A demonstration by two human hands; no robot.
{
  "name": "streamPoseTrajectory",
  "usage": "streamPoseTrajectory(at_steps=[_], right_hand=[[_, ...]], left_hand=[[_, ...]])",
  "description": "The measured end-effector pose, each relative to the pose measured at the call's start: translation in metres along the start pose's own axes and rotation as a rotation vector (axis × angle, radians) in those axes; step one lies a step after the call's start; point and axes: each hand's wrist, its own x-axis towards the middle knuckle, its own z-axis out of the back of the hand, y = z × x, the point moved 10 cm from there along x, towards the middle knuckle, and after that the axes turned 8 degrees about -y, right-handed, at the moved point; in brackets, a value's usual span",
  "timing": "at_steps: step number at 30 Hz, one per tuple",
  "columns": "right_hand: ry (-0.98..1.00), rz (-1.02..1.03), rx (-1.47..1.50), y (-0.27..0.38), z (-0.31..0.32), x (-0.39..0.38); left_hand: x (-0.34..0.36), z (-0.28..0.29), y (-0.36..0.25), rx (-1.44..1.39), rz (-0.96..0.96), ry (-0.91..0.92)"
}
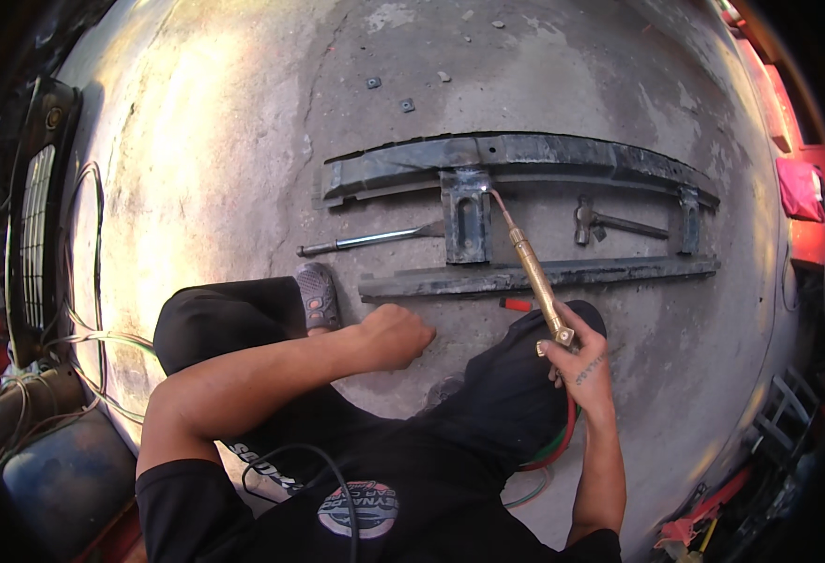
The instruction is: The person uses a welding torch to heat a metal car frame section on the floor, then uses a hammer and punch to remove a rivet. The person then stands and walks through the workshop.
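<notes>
My right hand is closed around the valve end of a brass gas welding torch. The torch's thin bent tip reaches the upper part of a short upright bracket, where a small bright spot glows at the metal. That bracket joins a long dark metal beam to a narrower lower rail, all lying as one frame on the concrete floor. My left hand is a fist over my lap, below the rail's left end, and nothing sticks out of it.
Left of the bracket lies a long metal bar tool; a hammer lies between beam and rail. Red and green hoses trail from the torch. At far left are a black grille, looped cables and a blue cylinder.
</notes>
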Motion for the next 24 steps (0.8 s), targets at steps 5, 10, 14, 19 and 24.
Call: streamPoseTrajectory(at_steps=[5, 10, 14, 19, 24], right_hand=[[0.030, 0.019, 0.014, 0.005, -0.009, 0.001], [0.077, 0.050, -0.012, 0.008, -0.026, 0.003], [0.078, 0.048, 0.001, 0.007, -0.029, 0.004], [0.024, 0.047, -0.001, 0.006, -0.017, 0.003], [0.002, 0.025, 0.026, 0.002, -0.007, -0.001]], left_hand=[[0.002, -0.002, -0.001, 0.017, -0.003, 0.013], [0.002, -0.001, -0.002, 0.024, -0.007, 0.014], [0.002, -0.002, 0.000, 0.008, -0.004, 0.014], [0.001, -0.003, 0.001, -0.001, 0.003, 0.018], [0.000, -0.003, 0.002, -0.001, 0.001, 0.006]])
